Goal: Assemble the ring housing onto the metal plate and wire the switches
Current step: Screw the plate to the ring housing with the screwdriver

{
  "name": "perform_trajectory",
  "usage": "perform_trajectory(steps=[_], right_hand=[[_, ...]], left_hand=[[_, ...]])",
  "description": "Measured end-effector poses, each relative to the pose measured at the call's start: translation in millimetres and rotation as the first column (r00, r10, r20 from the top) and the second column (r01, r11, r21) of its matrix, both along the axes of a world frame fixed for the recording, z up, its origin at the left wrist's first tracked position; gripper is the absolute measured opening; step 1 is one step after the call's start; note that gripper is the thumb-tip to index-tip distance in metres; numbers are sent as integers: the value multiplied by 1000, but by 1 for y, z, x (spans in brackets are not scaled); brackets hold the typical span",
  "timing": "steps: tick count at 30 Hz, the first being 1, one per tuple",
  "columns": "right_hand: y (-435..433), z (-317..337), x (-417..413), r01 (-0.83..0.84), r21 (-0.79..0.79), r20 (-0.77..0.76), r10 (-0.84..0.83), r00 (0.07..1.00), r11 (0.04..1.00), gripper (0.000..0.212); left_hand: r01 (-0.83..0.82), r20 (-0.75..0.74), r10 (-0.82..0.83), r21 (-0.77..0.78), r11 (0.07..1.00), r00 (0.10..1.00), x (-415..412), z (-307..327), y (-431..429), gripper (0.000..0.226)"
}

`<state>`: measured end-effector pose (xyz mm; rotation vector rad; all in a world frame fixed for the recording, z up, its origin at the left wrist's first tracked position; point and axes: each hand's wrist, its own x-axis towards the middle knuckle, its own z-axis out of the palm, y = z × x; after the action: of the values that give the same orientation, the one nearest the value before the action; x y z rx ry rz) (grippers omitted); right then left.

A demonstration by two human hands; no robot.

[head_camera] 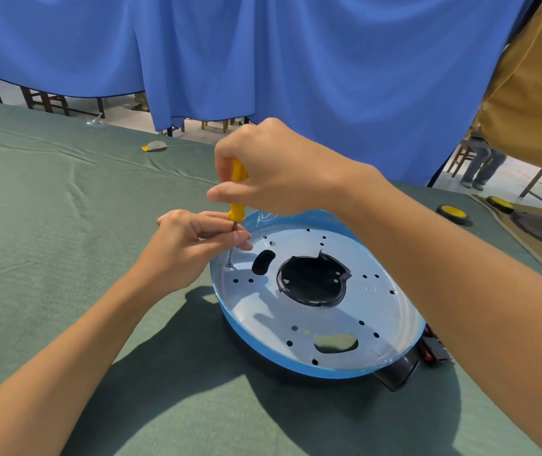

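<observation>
Metal plate (256, 307) lies flat on the green worktop (49, 209). Right hand (272, 166) grips the handle of the yellow screwdriver (239, 174), which stands upright over the plate's far-left edge. Left hand (187, 248) pinches its shaft just above the plate. The tip meets a hole near the rim. Black housing (398, 373) shows under the near-right edge.

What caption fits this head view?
Right hand holds a yellow screwdriver upright on the metal plate; left hand pinches its shaft.
</observation>
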<state>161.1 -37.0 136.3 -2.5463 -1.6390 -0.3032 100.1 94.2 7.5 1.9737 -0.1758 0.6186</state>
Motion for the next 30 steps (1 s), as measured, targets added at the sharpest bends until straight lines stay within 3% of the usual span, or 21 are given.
perform_trajectory(steps=[4,8,10,13,16,19,21,26,30], right_hand=[[-4,7,-1,-22,23,-28,22,999,1000,8],[1,2,1,39,54,6,-39,999,998,32],[1,1,2,43,25,31,-43,999,999,34],[-3,3,1,-27,-44,9,28,1000,999,15],[-4,5,1,-25,16,-11,25,1000,1000,6],[3,-1,1,18,53,39,-20,999,998,28],[4,-3,3,39,63,62,-43,997,997,34],[-2,3,6,-15,49,-25,17,1000,999,9],[6,0,6,43,62,34,-45,998,997,31]], left_hand=[[10,-30,-9,29,1000,1000,0,-2,2,14],[-125,64,124,15,992,990,0,-2,-1,8],[-117,64,117,2,993,991,1,-2,-2,10],[-63,14,62,18,998,998,0,-2,0,15],[-73,26,71,48,996,997,-1,-2,-1,15],[-147,75,145,26,989,987,-2,-1,-3,22],[-140,75,139,-1,990,987,-1,-2,-3,11],[-77,-3,77,40,996,997,-2,-1,0,15],[-141,36,139,42,989,990,-2,1,-3,20]])
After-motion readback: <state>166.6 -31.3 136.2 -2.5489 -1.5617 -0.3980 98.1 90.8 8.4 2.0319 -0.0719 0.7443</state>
